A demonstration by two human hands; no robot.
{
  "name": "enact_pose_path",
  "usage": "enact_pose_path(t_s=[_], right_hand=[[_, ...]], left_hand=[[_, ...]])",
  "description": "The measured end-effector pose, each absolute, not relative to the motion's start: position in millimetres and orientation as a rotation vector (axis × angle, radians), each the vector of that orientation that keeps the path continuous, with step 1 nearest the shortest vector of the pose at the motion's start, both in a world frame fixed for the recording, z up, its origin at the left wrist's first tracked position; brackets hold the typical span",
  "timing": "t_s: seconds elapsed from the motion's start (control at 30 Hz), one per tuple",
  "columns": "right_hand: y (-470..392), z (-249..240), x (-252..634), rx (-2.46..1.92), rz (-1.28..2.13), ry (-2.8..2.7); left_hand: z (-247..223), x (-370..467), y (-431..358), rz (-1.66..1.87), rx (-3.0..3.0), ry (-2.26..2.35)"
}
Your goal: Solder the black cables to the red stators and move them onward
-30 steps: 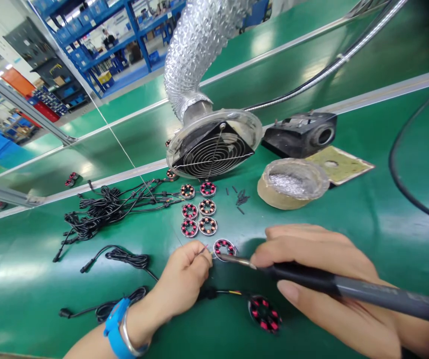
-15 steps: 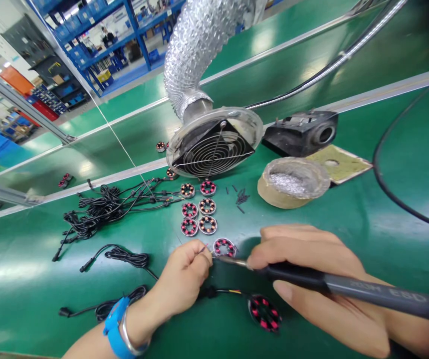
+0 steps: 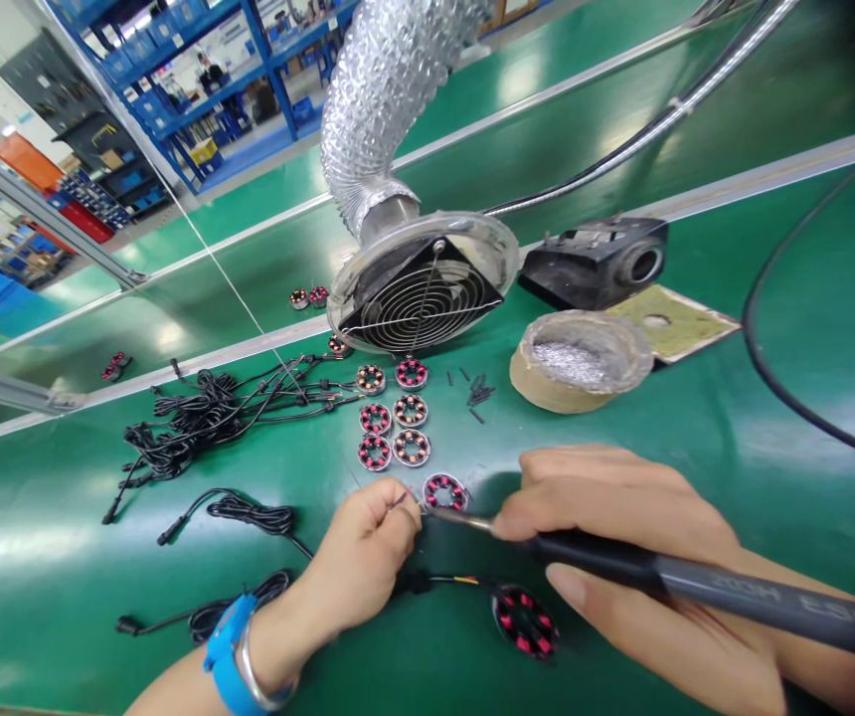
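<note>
My left hand (image 3: pixel 368 552) is closed, thumb and finger pinching thin wires beside a ring-shaped motor stator (image 3: pixel 443 481) with red windings. In my right hand (image 3: pixel 621 497) is a soldering iron (image 3: pixel 741 589), held like a pen. Its metal tip points left and reaches the wire ends just below the stator; whether it touches them I cannot tell. A black cable (image 3: pixel 253 512) runs under my left wrist, partly hidden. Another red-wound stator (image 3: pixel 524 622), joined to a cable by coloured wires, lies below the iron.
Several stators (image 3: pixel 412 447) stand grouped beyond my hands, near a heap of black cables (image 3: pixel 208 418). Small black tubes (image 3: pixel 479 390) lie beside them. Behind are a fume extractor hood (image 3: pixel 427 298), a tape-wrapped bowl (image 3: pixel 562 393), a black holder (image 3: pixel 598 264) and a yellowish sponge (image 3: pixel 670 323).
The view has shifted slightly, so the whole bench appears a little further left. Both hands keep nearly the same pose, with the iron's tip still by the wires.
</note>
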State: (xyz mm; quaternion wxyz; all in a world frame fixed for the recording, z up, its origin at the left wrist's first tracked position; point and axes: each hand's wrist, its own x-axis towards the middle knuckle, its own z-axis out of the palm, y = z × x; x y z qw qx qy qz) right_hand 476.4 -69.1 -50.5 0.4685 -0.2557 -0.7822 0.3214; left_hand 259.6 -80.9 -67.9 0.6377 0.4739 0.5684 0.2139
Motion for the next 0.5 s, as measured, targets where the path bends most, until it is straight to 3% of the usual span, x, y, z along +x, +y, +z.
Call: enact_pose_path(t_s=[0.23, 0.5], right_hand=[[-74, -48, 480, -0.688, 0.727, -1.941], [-79, -35, 511, -1.079, 0.324, -1.876]], left_hand=[[-68, 259, -81, 0.492, 1.068, 1.29], [-65, 260, -80, 0.501, 1.041, 1.282]])
